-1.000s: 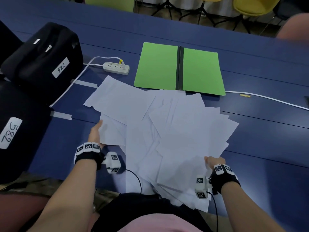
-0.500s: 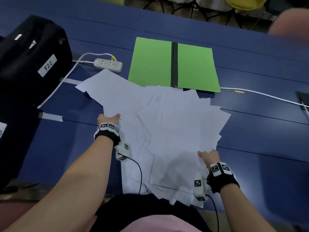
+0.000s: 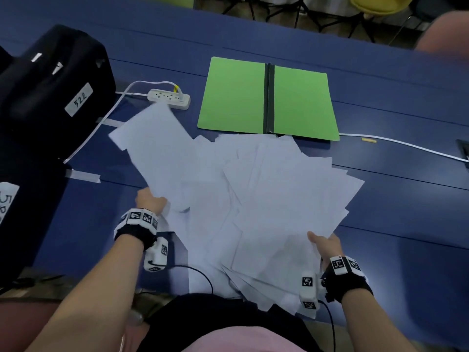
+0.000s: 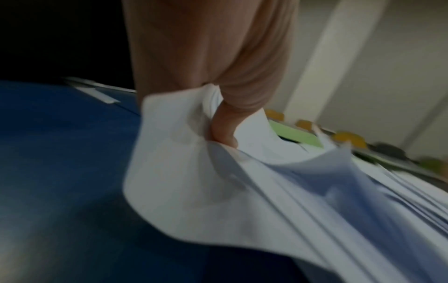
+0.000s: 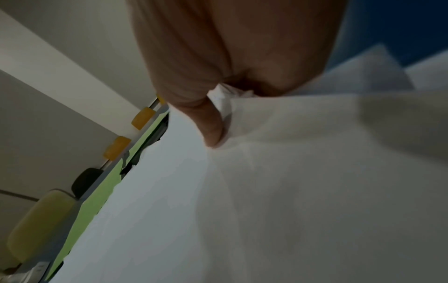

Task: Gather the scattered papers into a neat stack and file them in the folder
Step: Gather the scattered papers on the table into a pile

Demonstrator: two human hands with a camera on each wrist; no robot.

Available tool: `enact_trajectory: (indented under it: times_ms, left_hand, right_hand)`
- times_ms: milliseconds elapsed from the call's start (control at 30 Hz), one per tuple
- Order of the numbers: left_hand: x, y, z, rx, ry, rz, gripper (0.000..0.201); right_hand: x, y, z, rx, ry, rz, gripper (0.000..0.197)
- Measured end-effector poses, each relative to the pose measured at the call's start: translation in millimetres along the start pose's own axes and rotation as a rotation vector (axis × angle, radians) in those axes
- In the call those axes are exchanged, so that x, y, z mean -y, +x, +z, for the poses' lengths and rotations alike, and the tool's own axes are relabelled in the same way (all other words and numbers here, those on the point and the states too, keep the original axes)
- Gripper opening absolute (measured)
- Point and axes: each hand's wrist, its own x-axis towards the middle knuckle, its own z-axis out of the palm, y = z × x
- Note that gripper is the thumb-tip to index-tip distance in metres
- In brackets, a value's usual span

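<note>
Several white papers (image 3: pixel 266 199) lie fanned out and overlapping on the blue table (image 3: pixel 406 212), their near ends hanging over its front edge. An open green folder (image 3: pixel 269 97) lies flat just beyond them. My left hand (image 3: pixel 149 203) pinches the left sheets (image 4: pixel 218 181), thumb (image 4: pixel 224 124) on top, and lifts their edge. My right hand (image 3: pixel 324 243) pinches the right side of the papers (image 5: pixel 290 191), thumb (image 5: pixel 211 122) pressed on the top sheet; its fingers are hidden underneath.
Black cases labelled 522 (image 3: pixel 55 87) and 582 (image 3: pixel 15 224) stand at the left. A white power strip (image 3: pixel 168 97) and its cable lie left of the folder; another white cable (image 3: pixel 406 146) runs right. Tape strips (image 3: pixel 82 175) stick to the table. Chairs stand beyond.
My left hand has moved right along the table, taken hold of the left sheets and drawn them toward the pile. The right hand has kept its grip on the right side.
</note>
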Motion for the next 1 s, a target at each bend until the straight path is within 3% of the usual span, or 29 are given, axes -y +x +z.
enact_trajectory:
  times_ms: [100,233,367,467,600,667,700,767,867,933,1000]
  left_hand:
    - [-4,-20,17,0.125,0.048,0.087,0.026]
    - [-13,-32,33,0.225,-0.018,0.071,0.026]
    - [-10,-31,35,0.198,-0.253,-0.001,0.023]
    - [-11,-34,38,0.137,-0.194,0.022,0.009]
    - [-22,-31,22,0.045,-0.159,0.015,0.038]
    - [-26,-33,15,0.095,-0.204,-0.045,0.018]
    - [-28,-38,13,0.16,-0.205,-0.073,0.024]
    - [-28,-45,22,0.248,-0.25,-0.122,0.059]
    - [-29,-58,37,0.141,-0.241,-0.089,0.047]
    - [-33,-61,35,0.084,-0.193,-0.071,0.036]
    - [-42,-56,22,0.027,-0.191,-0.022,0.029]
  right_hand:
    - [-3,5,11,0.044,-0.073,0.026,0.07]
    - [-1,9,11,0.005,-0.164,0.011,0.081]
    - [-1,12,1,-0.002,-0.142,0.022,0.064]
    - [-7,14,-1,-0.017,-0.103,0.041,0.062]
    - [-15,23,0,-0.059,-0.075,0.097,0.061]
    - [-16,28,0,-0.054,-0.102,0.091,0.051]
    - [-15,30,0,-0.051,-0.146,0.073,0.047]
    - [-17,33,2,-0.042,-0.22,0.062,0.046]
    - [-10,27,-2,-0.029,-0.266,0.074,0.044]
    - [-2,20,-4,0.025,-0.488,0.078,0.04]
    - [-2,19,-4,0.024,-0.557,0.052,0.038]
